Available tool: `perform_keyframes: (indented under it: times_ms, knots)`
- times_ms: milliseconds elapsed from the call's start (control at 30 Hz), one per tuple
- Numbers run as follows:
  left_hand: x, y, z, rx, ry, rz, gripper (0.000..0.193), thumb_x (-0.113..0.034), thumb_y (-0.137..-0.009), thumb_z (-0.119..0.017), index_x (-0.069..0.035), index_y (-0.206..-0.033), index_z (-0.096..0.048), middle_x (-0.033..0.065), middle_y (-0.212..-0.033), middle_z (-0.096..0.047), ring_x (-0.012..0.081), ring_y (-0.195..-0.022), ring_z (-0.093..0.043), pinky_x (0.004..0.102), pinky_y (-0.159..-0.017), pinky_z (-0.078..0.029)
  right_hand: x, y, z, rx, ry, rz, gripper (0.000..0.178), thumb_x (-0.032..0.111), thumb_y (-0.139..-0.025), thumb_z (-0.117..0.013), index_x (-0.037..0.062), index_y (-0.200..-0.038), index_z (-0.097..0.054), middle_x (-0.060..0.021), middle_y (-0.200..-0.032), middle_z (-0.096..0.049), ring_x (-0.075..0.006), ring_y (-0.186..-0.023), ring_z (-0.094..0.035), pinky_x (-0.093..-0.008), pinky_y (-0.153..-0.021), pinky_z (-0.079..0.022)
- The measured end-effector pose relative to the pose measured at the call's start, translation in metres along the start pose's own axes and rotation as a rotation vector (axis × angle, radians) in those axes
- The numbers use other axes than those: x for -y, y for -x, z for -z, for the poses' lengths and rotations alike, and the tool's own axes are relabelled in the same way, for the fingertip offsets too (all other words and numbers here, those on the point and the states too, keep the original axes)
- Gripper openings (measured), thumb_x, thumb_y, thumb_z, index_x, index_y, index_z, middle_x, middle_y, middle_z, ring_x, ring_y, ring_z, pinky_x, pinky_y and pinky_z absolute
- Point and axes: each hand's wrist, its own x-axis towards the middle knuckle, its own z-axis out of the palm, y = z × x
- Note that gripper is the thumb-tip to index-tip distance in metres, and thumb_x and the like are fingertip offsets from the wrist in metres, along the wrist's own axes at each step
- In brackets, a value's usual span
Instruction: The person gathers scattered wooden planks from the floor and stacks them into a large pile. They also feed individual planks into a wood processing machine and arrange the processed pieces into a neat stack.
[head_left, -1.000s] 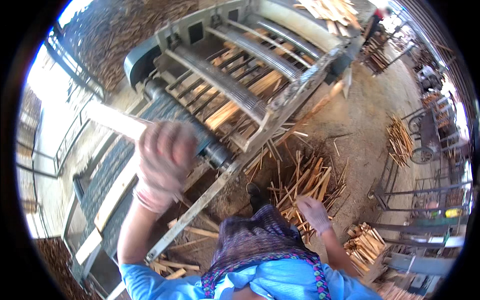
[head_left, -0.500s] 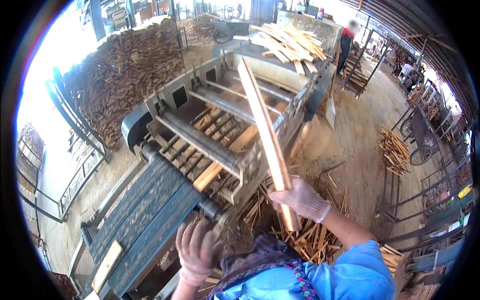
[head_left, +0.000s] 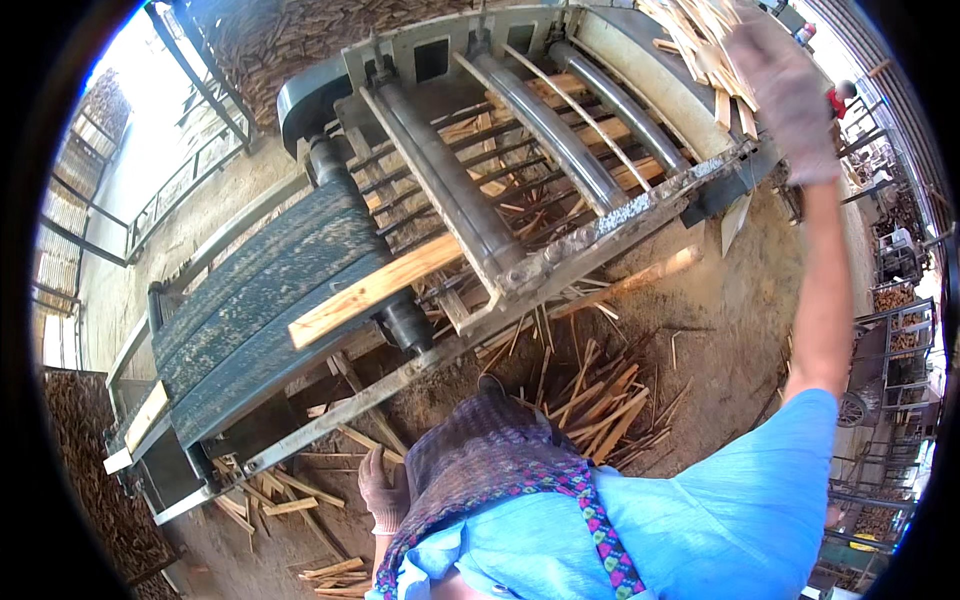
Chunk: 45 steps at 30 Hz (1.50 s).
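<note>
My right hand, in a pale knit glove, is stretched out at the upper right beside a pile of wood strips. Motion smears its fingers, and no strip shows clearly in them. Low in front of me, beside my apron, my gloved left hand hangs with fingers loosely apart, holding nothing. A flat board lies partly on the dark conveyor belt, its far end at the machine's first roller. A shorter board tilts over the belt's lower left end.
Metal rollers and bars fill the machine frame. Loose offcuts litter the ground by my foot, with more scraps below the belt. A large stack of wood stands behind. A person in red is far right.
My right hand has swung up and away to the right; the strip it held no longer shows in it. My left hand has dropped lower. The board has come farther onto the belt.
</note>
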Motion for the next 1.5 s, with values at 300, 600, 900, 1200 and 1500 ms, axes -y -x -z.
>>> perform_keyframes:
  times_ms: [300, 600, 900, 1200, 1500]
  knots:
    - [0.097, 0.149, -0.076, 0.094, 0.165, 0.787, 0.051, -0.03, -0.094, -0.062, 0.001, -0.134, -0.06, 0.0264, -0.13, -0.065, 0.0381, -0.124, -0.062, 0.0425, -0.105, -0.048, 0.352, 0.16, 0.014, 0.565, -1.329, 0.388, 0.041, 0.033, -0.089, -0.071, 0.0045, -0.118, -0.067, -0.017, -0.113, -0.072, -0.031, -0.102, -0.071, -0.0393, -0.087, -0.058]
    - [0.062, 0.261, -0.1, 0.01, 0.222, 1.238, 0.054, -0.034, -0.092, -0.062, 0.001, -0.133, -0.062, 0.025, -0.13, -0.066, 0.0363, -0.123, -0.063, 0.0416, -0.104, -0.049, 0.432, 0.263, -0.077, 1.108, -1.282, 0.293, 0.047, 0.033, -0.09, -0.068, 0.0046, -0.127, -0.065, -0.0169, -0.118, -0.072, -0.0328, -0.109, -0.068, -0.0412, -0.095, -0.053]
    - [0.037, 0.341, -0.121, -0.437, 0.347, 1.542, 0.049, -0.029, -0.095, -0.062, 0.003, -0.132, -0.063, 0.0246, -0.128, -0.067, 0.0348, -0.124, -0.063, 0.038, -0.106, -0.046, 0.519, 0.224, -0.09, 1.065, -1.298, 0.542, 0.046, 0.025, -0.088, -0.074, 0.0038, -0.127, -0.065, -0.0195, -0.109, -0.073, -0.0318, -0.103, -0.071, -0.0387, -0.091, -0.056]
    - [-0.05, 0.388, -0.15, -0.587, 0.47, 1.769, 0.045, -0.031, -0.094, -0.06, 0.004, -0.121, -0.066, 0.0242, -0.113, -0.07, 0.035, -0.109, -0.067, 0.0394, -0.096, -0.049, 0.647, 0.175, -0.04, 1.132, -0.974, 1.056, 0.055, 0.04, -0.091, -0.066, 0.0063, -0.134, -0.062, -0.0233, -0.122, -0.068, -0.039, -0.116, -0.064, -0.0472, -0.101, -0.05]
    - [-0.077, 0.434, -0.232, -0.607, 0.706, 2.043, 0.054, -0.041, -0.095, -0.054, 0.002, -0.127, -0.065, 0.0234, -0.123, -0.069, 0.036, -0.118, -0.065, 0.0417, -0.099, -0.048, 0.772, 0.156, 0.009, 1.099, -0.949, 1.256, 0.053, 0.04, -0.09, -0.066, 0.0031, -0.128, -0.064, -0.0256, -0.113, -0.07, -0.0413, -0.108, -0.067, -0.0481, -0.093, -0.054]
